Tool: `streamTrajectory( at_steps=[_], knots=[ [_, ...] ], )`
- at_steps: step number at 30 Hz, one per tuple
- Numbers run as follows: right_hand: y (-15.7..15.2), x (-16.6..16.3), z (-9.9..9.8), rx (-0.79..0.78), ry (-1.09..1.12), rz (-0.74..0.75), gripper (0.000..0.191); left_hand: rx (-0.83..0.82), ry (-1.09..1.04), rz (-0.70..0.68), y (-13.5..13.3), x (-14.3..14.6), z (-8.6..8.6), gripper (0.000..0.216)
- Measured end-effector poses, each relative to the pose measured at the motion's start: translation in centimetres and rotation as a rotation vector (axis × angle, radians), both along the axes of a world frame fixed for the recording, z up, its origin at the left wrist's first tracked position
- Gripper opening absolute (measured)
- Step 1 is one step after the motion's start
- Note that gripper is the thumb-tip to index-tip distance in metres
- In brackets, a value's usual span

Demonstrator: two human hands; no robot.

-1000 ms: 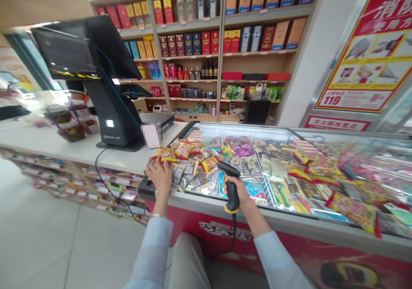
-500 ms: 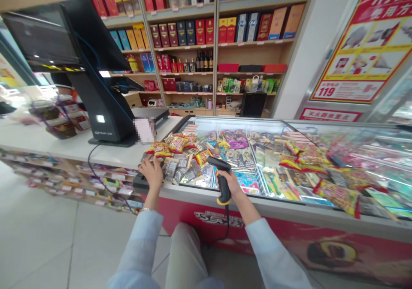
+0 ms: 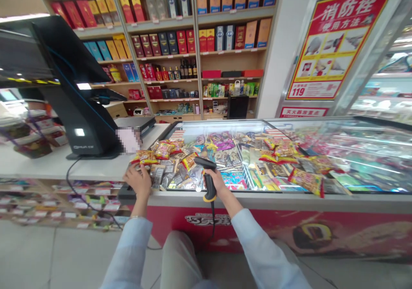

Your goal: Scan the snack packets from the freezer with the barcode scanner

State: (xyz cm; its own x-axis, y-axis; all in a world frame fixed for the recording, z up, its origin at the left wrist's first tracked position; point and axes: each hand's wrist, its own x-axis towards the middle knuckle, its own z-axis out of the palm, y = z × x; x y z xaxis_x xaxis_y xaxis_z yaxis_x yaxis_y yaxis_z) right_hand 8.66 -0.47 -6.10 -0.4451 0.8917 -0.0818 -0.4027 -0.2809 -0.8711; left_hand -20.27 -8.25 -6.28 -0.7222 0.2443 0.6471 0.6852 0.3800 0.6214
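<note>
My right hand (image 3: 218,182) is wrapped round the grip of a black barcode scanner (image 3: 207,174) with a yellow base, its head pointing left over a heap of snack packets (image 3: 170,162) on the glass lid of a chest freezer (image 3: 257,197). My left hand (image 3: 138,179) rests at the heap's left edge, fingers curled on a red and yellow snack packet (image 3: 144,157). Both sleeves are light blue.
A black checkout terminal (image 3: 69,104) stands on the white counter (image 3: 51,167) to the left, its cable hanging over the edge. Jars (image 3: 30,134) sit at far left. More packets (image 3: 305,179) lie on the freezer's glass. Shelves of boxed bottles (image 3: 193,40) fill the back wall.
The view has swung to the right and pulled back a little. Both hands stay at the heap, the left on the packet and the right on the scanner.
</note>
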Motion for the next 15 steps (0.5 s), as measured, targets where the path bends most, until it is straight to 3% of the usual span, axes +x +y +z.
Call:
streamTrajectory(
  at_steps=[5,15],
  knots=[
    [0.4,3.5,1.7,0.034,0.069,-0.035,0.023,0.104,0.065,-0.001,0.9,4.9,1.7,0.049],
    [2.8,17.5,5.5,0.122,0.043,-0.335,0.026,0.119,0.118,-0.474,8.6,19.7,4.1,0.043]
  ],
)
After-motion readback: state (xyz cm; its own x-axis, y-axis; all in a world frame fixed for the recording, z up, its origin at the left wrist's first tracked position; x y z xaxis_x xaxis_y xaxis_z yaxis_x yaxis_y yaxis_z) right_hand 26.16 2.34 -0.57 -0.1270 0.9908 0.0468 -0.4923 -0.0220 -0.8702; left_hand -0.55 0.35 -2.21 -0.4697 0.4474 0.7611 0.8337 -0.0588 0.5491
